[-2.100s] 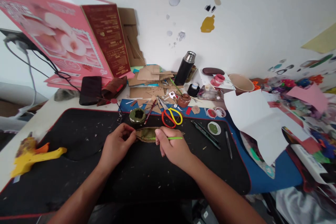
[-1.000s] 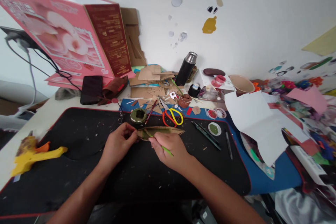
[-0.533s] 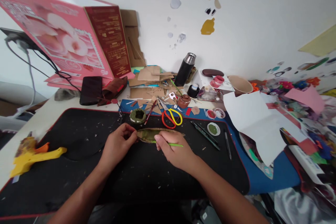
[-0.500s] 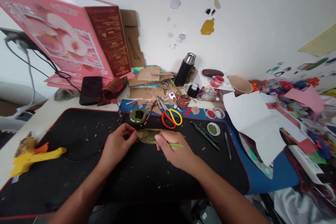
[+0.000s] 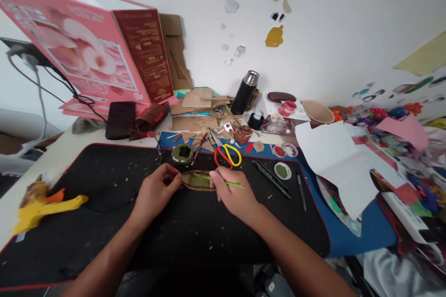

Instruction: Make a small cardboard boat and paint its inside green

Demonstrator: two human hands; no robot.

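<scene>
A leaf-shaped cardboard piece (image 5: pixel 198 180), partly painted green, lies on the black mat (image 5: pixel 104 222). My left hand (image 5: pixel 156 193) pinches its left tip and holds it down. My right hand (image 5: pixel 234 193) is closed on a thin green paintbrush (image 5: pixel 234 185), whose tip rests on the piece's right half. A small jar of green paint (image 5: pixel 182 153) stands just behind the piece.
Red and yellow scissors (image 5: pixel 227 155), a craft knife (image 5: pixel 271 172), a green paint lid (image 5: pixel 282 171) and a pen (image 5: pixel 300 184) lie to the right. A yellow glue gun (image 5: pixel 42 207) sits far left. Cardboard scraps, a black flask (image 5: pixel 245 91), white paper (image 5: pixel 339 160) and a pink box (image 5: pixel 76 51) crowd the back.
My right hand has worked the brush back and forth over the cardboard piece, now shifted slightly up and right. The left hand stays on the left tip.
</scene>
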